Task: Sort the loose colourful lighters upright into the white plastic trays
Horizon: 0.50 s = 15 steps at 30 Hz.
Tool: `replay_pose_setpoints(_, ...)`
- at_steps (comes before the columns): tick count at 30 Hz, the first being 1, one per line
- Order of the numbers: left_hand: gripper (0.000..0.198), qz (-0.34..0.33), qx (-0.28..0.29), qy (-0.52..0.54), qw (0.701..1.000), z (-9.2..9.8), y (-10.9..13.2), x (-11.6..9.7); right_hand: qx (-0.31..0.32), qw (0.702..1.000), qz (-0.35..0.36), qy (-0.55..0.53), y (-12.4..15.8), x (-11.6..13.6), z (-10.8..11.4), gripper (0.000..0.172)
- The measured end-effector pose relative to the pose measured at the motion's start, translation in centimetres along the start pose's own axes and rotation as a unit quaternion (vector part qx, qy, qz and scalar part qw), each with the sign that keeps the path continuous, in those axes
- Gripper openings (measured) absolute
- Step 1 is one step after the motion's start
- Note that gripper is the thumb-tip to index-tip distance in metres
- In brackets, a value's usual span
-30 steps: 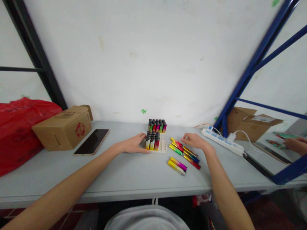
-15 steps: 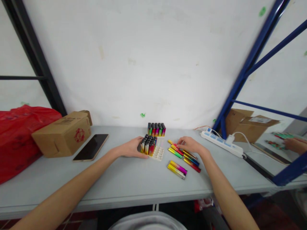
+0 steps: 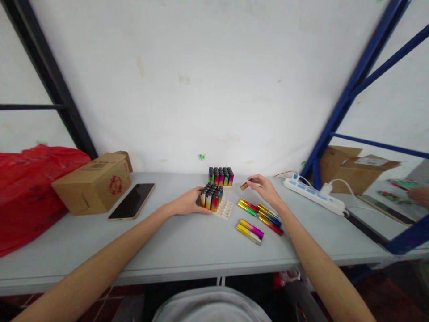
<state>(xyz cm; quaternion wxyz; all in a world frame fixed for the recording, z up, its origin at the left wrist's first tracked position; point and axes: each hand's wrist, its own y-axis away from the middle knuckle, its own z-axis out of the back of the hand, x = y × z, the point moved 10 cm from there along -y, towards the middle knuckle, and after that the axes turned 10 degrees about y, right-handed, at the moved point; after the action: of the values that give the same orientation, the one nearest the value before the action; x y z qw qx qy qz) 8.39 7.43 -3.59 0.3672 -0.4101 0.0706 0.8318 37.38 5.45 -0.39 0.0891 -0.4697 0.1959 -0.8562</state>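
Observation:
My left hand (image 3: 190, 202) is wrapped around the left side of a white tray (image 3: 225, 209) and its upright lighters (image 3: 212, 198); round holes show on the tray's right side. Between the fingertips of my right hand (image 3: 263, 187) is a single lighter (image 3: 246, 184), held above the table with its gold end pointing down-left. Several shiny lighters (image 3: 269, 225) lie flat below that hand, and a pair of yellow and purple ones (image 3: 250, 231) rests nearer the front edge. Behind the tray stands a second block of upright lighters (image 3: 221, 177).
A phone (image 3: 132, 201), a cardboard box (image 3: 94, 183) and a red bag (image 3: 36, 192) are on the left. At the right are a power strip (image 3: 313, 195), a blue frame (image 3: 338, 112) and an open carton (image 3: 351, 172). A person's hand (image 3: 418, 196) shows at the far right.
My right hand has lifted one lighter off the loose group and moved up, away from the others. My left hand keeps its hold at the tray. The whole view has shifted slightly.

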Motion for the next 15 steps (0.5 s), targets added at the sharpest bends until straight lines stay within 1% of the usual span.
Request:
replay_pose_setpoints(1,0.094,-0.002,0.002,-0.003,1.000,-0.1,0.0,-0.1,-0.012,0.996,-0.019,-0.084,0.0,0.0,-0.1,0.039)
replay_pose_setpoints(3,0.091,-0.007,0.005,-0.008,1.000,-0.1,0.0,-0.3,-0.022,0.970,-0.055,-0.234,0.2,0.2,-0.7,0.046)
replay_pose_setpoints(4,0.090,-0.009,0.005,-0.012,1.000,-0.1,0.1,-0.3,-0.019,0.954,-0.069,-0.290,0.4,0.4,-1.2,0.048)
replay_pose_setpoints(6,0.090,-0.009,-0.002,-0.017,1.000,0.1,0.1,-0.5,0.009,0.932,-0.087,-0.351,0.7,1.0,-2.4,0.050)
replay_pose_setpoints(8,0.089,-0.006,-0.009,-0.017,1.000,0.3,0.2,-0.6,0.056,0.927,-0.090,-0.360,1.1,1.9,-3.8,0.049)
replay_pose_setpoints(11,0.088,-0.007,-0.009,-0.010,1.000,0.3,0.2,-0.9,0.118,0.935,-0.081,-0.324,1.6,2.8,-5.6,0.049)
replay_pose_setpoints(13,0.088,-0.009,-0.004,-0.010,1.000,0.2,0.2,-1.0,0.134,0.951,-0.083,-0.265,1.8,2.6,-6.4,0.051)
replay_pose_setpoints(15,0.088,-0.014,0.002,-0.012,1.000,0.1,0.2,-1.2,0.120,0.975,-0.067,-0.174,1.8,2.5,-6.5,0.051)
